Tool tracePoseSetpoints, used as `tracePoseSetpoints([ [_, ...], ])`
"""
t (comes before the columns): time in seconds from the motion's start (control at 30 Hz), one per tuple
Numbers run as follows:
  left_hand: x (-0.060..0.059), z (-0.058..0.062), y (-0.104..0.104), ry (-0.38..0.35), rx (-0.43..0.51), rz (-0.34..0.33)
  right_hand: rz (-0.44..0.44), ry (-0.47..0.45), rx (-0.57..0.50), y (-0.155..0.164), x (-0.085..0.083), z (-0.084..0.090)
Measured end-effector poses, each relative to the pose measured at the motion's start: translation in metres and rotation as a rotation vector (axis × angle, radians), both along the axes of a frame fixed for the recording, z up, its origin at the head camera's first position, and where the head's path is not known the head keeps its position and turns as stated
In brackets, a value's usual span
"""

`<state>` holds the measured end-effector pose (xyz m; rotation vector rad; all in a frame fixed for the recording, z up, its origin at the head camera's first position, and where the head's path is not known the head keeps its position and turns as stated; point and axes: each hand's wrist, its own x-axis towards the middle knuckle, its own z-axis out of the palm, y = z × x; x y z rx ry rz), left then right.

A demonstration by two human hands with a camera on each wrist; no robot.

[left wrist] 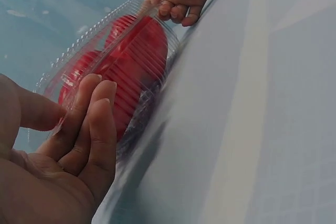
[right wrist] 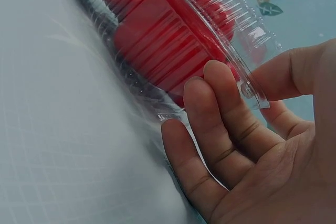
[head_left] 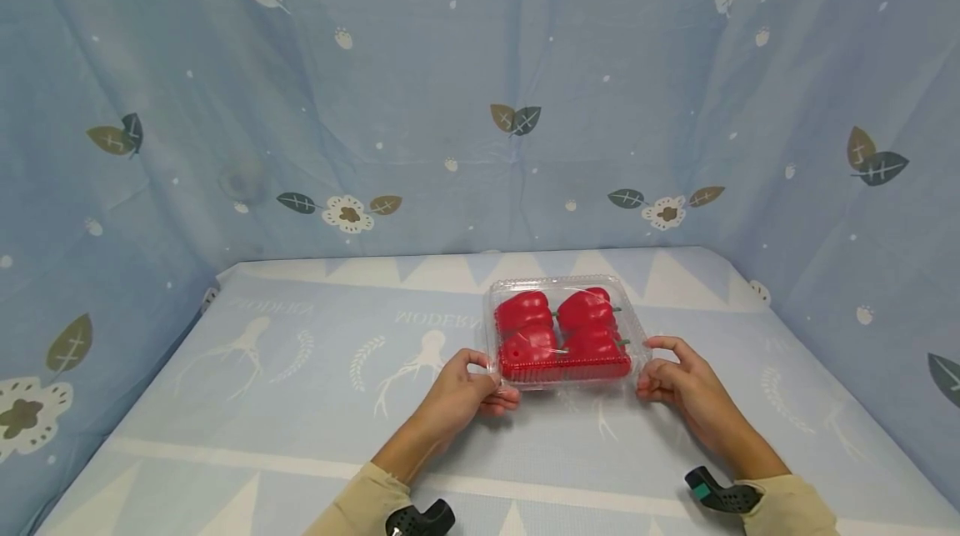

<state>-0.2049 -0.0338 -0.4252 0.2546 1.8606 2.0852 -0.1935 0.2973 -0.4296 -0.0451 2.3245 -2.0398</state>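
Observation:
A clear plastic clamshell box [head_left: 551, 280] with its lid down stands over the middle of the table. Several red bell peppers [head_left: 588, 311] with green stems lie inside it. At the near left corner my left hand [head_left: 465, 390] pinches the rim between thumb and fingers; the left wrist view shows the thumb above and the fingertips [left wrist: 100, 106] along the ribbed side. My right hand [head_left: 686, 386] pinches the rim at the near right corner. In the right wrist view its thumb lies over the box's flange [right wrist: 257, 95], with the other fingers below.
A pale blue and white patterned cloth [head_left: 300, 403] covers the table. Blue curtains [head_left: 450, 61] with leaf and flower prints rise behind it and along both sides. Dark bands [head_left: 723, 493] sit on both wrists, over beige sleeves [head_left: 787, 507].

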Motion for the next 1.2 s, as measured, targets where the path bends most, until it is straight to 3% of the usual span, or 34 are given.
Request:
tracePoseSetpoints([
  [0.4, -0.004, -0.006, -0.005, 0.004, -0.046, 0.062, 0.006, 0.008, -0.003, 0.0, 0.0, 0.0],
  [0.67, -0.006, -0.007, -0.01, 0.06, -0.11, 0.047, -0.001, 0.02, -0.009, 0.001, -0.002, -0.001],
  [0.9, -0.009, -0.007, -0.016, 0.062, -0.167, 0.028, -0.023, 0.037, 0.029, 0.004, -0.003, -0.003],
  [1.2, -0.015, -0.008, -0.026, 0.082, -0.218, 0.045, -0.029, 0.062, -0.003, 0.009, -0.004, -0.007],
])
